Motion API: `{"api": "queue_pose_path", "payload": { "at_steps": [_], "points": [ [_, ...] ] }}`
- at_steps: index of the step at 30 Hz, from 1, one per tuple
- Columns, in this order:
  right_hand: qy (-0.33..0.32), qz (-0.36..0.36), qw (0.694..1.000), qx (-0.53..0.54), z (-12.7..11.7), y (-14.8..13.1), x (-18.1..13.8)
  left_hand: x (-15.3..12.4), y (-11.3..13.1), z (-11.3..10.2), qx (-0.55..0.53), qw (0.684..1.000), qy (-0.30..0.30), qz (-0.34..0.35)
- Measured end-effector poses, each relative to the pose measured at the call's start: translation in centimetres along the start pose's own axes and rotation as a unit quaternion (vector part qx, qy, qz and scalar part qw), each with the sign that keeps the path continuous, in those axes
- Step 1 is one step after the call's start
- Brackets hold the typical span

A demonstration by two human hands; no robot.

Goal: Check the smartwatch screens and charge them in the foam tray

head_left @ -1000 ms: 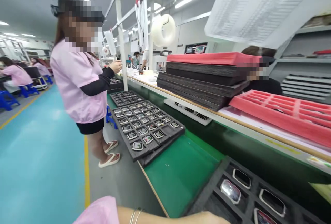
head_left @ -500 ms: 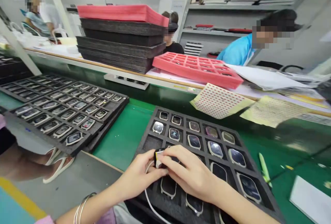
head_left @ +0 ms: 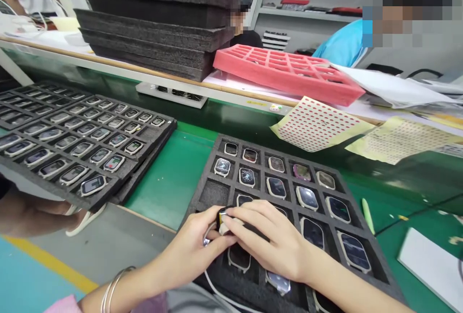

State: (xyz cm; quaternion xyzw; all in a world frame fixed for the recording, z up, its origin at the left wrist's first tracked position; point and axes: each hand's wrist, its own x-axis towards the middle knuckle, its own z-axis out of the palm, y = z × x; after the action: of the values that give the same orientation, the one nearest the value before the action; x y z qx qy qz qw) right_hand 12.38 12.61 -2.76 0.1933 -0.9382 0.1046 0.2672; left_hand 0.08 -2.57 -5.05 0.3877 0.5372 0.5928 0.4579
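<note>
My left hand (head_left: 191, 248) and my right hand (head_left: 269, 243) meet over the near left part of a black foam tray (head_left: 208, 192) full of smartwatch bodies. Both pinch one small watch body (head_left: 222, 220) between their fingertips. A white cable (head_left: 217, 286) runs from under my left hand toward me. Other watch bodies (head_left: 277, 186) lie face up in the tray's cells, and the cell (head_left: 214, 191) just beyond my hands is empty.
A second black foam tray (head_left: 144, 137) of watches lies to the left on the green belt (head_left: 170, 178). Stacked foam trays (head_left: 152, 33) and a red foam tray (head_left: 289, 74) sit on the back shelf. Sticker sheets (head_left: 318, 125), a green pen (head_left: 368, 215), people beyond.
A second ago the view faced left down the aisle at a standing person. It swung right onto the tray, where both hands hold the watch body; since half a second ago they barely moved.
</note>
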Motion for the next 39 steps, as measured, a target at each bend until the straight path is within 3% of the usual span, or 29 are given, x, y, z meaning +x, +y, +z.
{"api": "queue_pose_path", "payload": {
  "at_steps": [5, 8, 14, 23, 29, 39],
  "points": [
    [-0.022, 0.047, 0.999, -0.016, -0.2, 0.0, 0.3, 0.0, -0.1, -0.3, 0.033, 0.999, 0.000, -0.006],
    [-0.076, 0.097, 0.992, -0.014, -0.9, -0.1, 0.9, 0.0, 0.1, -0.4, 0.040, 0.999, -0.019, -0.005],
    [-0.166, 0.136, 0.976, 0.042, -1.4, -0.3, 1.2, 0.4, -0.1, -0.1, -0.079, 0.994, -0.054, -0.052],
    [-0.148, 0.195, 0.959, 0.140, -1.1, -0.2, 1.1, 0.5, 0.1, -0.5, -0.125, 0.986, -0.065, -0.089],
    [-0.160, 0.220, 0.947, 0.170, -1.7, -0.3, 1.7, 0.6, 0.2, -0.7, -0.167, 0.979, -0.068, -0.094],
    [-0.121, 0.263, 0.934, 0.208, -0.9, -0.4, 1.7, 1.1, 0.4, -1.0, -0.228, 0.963, -0.100, -0.105]
  ]
}}
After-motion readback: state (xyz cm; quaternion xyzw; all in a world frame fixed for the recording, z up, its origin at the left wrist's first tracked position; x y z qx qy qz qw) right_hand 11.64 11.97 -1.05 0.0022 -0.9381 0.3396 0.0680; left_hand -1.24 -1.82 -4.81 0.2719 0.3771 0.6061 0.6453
